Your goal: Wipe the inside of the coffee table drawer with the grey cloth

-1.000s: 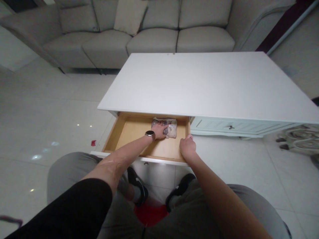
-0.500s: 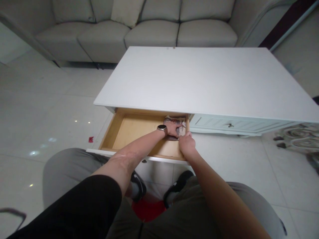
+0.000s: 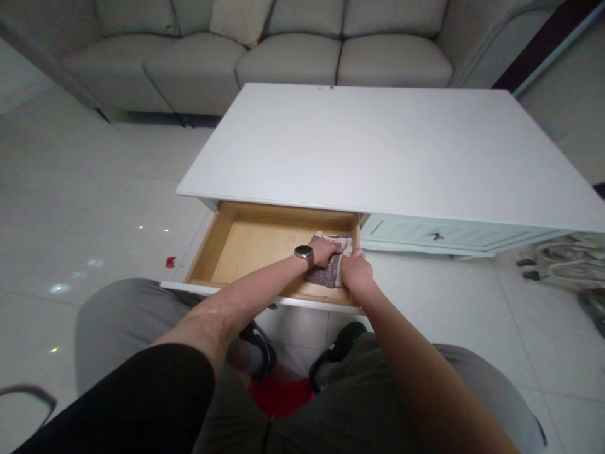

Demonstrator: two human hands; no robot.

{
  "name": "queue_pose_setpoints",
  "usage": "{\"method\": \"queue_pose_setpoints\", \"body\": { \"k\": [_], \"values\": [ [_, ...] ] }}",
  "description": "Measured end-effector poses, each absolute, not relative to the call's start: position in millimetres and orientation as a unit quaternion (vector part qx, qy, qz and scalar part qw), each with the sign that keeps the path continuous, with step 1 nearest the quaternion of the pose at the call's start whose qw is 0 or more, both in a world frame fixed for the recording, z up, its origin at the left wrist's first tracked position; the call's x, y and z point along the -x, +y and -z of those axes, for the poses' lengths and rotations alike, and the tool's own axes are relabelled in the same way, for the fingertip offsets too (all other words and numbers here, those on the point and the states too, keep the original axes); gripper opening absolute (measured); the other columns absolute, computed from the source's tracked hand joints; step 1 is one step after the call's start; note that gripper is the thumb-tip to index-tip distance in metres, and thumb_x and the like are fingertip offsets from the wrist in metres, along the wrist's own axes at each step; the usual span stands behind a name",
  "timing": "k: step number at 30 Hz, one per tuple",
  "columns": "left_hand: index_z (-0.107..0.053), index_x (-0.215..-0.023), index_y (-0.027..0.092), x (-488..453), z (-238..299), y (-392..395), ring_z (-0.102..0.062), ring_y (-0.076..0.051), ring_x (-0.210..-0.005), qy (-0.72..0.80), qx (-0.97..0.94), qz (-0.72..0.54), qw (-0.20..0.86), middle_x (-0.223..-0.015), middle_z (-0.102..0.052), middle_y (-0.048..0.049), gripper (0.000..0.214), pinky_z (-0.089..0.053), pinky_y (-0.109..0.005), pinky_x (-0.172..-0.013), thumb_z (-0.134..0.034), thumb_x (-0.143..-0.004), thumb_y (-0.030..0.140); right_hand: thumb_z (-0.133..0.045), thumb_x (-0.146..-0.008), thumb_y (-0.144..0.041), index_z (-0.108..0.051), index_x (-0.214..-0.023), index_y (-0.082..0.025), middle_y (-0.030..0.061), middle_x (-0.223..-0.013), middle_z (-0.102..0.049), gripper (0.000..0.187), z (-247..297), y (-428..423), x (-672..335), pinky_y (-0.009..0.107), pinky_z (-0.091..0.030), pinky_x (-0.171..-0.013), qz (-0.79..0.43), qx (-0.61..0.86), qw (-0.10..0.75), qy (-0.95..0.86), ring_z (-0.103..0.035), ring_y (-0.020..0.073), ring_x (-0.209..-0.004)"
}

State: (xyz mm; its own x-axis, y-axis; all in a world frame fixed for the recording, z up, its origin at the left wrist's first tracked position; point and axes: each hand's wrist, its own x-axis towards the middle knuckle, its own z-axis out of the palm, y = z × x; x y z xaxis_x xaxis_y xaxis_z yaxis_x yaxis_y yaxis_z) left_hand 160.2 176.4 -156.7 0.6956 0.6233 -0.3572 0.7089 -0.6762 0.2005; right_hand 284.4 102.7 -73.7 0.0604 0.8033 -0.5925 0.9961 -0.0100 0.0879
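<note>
A wooden drawer [image 3: 255,236] stands pulled out from a white coffee table [image 3: 378,145]. Inside it, at the right end, a purple-grey and white patterned cloth [image 3: 326,276] lies on the drawer floor. My left hand [image 3: 325,251], with a watch on its wrist, presses down on the cloth and grips it; the fingertips are partly hidden. Close beside it, my right hand [image 3: 357,270] is closed over the drawer's right side wall, its fingers wrapped round the top edge.
A grey sofa [image 3: 293,60] stands behind the table. To the right is a second, closed drawer [image 3: 406,234] with a small knob. A red scrap [image 3: 171,261] lies on the tiled floor at left. A red object [image 3: 281,396] sits between my feet.
My left hand and the cloth have slid toward me along the drawer floor, and more of the cloth shows. My right hand keeps its place on the drawer side.
</note>
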Motion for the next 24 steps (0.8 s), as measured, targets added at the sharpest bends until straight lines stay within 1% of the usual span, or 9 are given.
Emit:
{"method": "queue_pose_setpoints", "body": {
  "k": [3,8,11,14,16,18,20,22,24],
  "values": [
    [-0.063,-0.141,0.035,-158.8,158.3,159.2,-0.066,-0.033,-0.122,0.357,-0.911,0.130,0.161,-0.137,-0.069,-0.0112,0.075,-0.048,-0.042,-0.102,-0.086,-0.070,0.041,-0.031,-0.105,-0.012,-0.062,-0.144,-0.010,0.0318,-0.152,-0.046,0.049,75.1,102.8,-284.6,0.034,-0.058,-0.095,0.194,-0.684,0.251,0.657,-0.070,0.0255,-0.120],
    [-0.065,-0.138,0.027,-157.3,159.8,138.1,-0.066,-0.033,-0.122,0.343,-0.917,0.131,0.155,-0.139,-0.067,-0.0152,0.072,-0.049,-0.042,-0.105,-0.085,-0.071,0.044,-0.026,-0.104,-0.008,-0.063,-0.141,-0.009,0.0313,-0.148,-0.050,0.053,71.9,102.4,-284.2,0.034,-0.059,-0.093,0.189,-0.676,0.252,0.665,-0.071,0.0252,-0.118],
    [-0.066,-0.138,0.026,-157.6,159.1,133.8,-0.066,-0.034,-0.123,0.345,-0.916,0.132,0.158,-0.142,-0.065,-0.0165,0.072,-0.049,-0.043,-0.105,-0.084,-0.071,0.045,-0.024,-0.102,-0.006,-0.063,-0.141,-0.008,0.0312,-0.147,-0.052,0.055,70.5,102.4,-284.4,0.032,-0.059,-0.092,0.186,-0.674,0.256,0.667,-0.072,0.0248,-0.117],
    [-0.064,-0.139,0.028,-158.5,157.9,134.2,-0.064,-0.037,-0.127,0.355,-0.907,0.140,0.176,-0.148,-0.061,-0.0162,0.077,-0.049,-0.046,-0.106,-0.085,-0.068,0.051,-0.025,-0.103,-0.007,-0.062,-0.142,-0.009,0.0301,-0.146,-0.053,0.054,71.4,102.9,-285.2,0.031,-0.058,-0.091,0.193,-0.670,0.261,0.668,-0.071,0.0247,-0.118],
    [-0.061,-0.143,0.029,-159.5,158.1,134.4,-0.059,-0.038,-0.135,0.358,-0.902,0.147,0.191,-0.155,-0.055,-0.0165,0.087,-0.046,-0.046,-0.110,-0.089,-0.064,0.052,-0.025,-0.103,-0.009,-0.061,-0.143,-0.010,0.0298,-0.146,-0.053,0.054,72.9,103.1,-286.0,0.031,-0.058,-0.090,0.190,-0.669,0.257,0.671,-0.071,0.0246,-0.118],
    [-0.058,-0.147,0.029,-160.3,159.4,133.7,-0.052,-0.038,-0.142,0.366,-0.897,0.151,0.195,-0.162,-0.047,-0.0182,0.097,-0.044,-0.046,-0.113,-0.093,-0.059,0.046,-0.026,-0.104,-0.010,-0.061,-0.144,-0.011,0.0300,-0.147,-0.051,0.053,74.6,103.2,-286.8,0.032,-0.058,-0.091,0.184,-0.671,0.254,0.672,-0.070,0.0253,-0.119],
    [-0.056,-0.149,0.028,-160.3,161.2,132.9,-0.048,-0.039,-0.146,0.378,-0.892,0.154,0.193,-0.165,-0.042,-0.0200,0.101,-0.044,-0.047,-0.113,-0.096,-0.057,0.038,-0.026,-0.104,-0.011,-0.061,-0.144,-0.010,0.0307,-0.147,-0.049,0.053,75.9,103.4,-287.3,0.032,-0.058,-0.091,0.182,-0.673,0.252,0.671,-0.070,0.0262,-0.120],
    [-0.053,-0.151,0.029,-158.5,162.4,133.5,-0.046,-0.039,-0.148,0.387,-0.888,0.153,0.196,-0.167,-0.038,-0.0197,0.103,-0.044,-0.047,-0.114,-0.096,-0.057,0.034,-0.027,-0.105,-0.011,-0.060,-0.145,-0.010,0.0307,-0.147,-0.049,0.052,76.6,103.4,-287.7,0.033,-0.058,-0.092,0.184,-0.672,0.253,0.671,-0.069,0.0268,-0.121],
    [-0.047,-0.156,0.032,-154.1,162.7,136.1,-0.043,-0.038,-0.150,0.390,-0.884,0.151,0.207,-0.169,-0.035,-0.0180,0.108,-0.043,-0.047,-0.116,-0.095,-0.059,0.033,-0.028,-0.105,-0.012,-0.059,-0.146,-0.011,0.0300,-0.147,-0.049,0.051,76.4,103.4,-287.8,0.032,-0.057,-0.093,0.183,-0.672,0.254,0.671,-0.069,0.0269,-0.123]
  ]
}}
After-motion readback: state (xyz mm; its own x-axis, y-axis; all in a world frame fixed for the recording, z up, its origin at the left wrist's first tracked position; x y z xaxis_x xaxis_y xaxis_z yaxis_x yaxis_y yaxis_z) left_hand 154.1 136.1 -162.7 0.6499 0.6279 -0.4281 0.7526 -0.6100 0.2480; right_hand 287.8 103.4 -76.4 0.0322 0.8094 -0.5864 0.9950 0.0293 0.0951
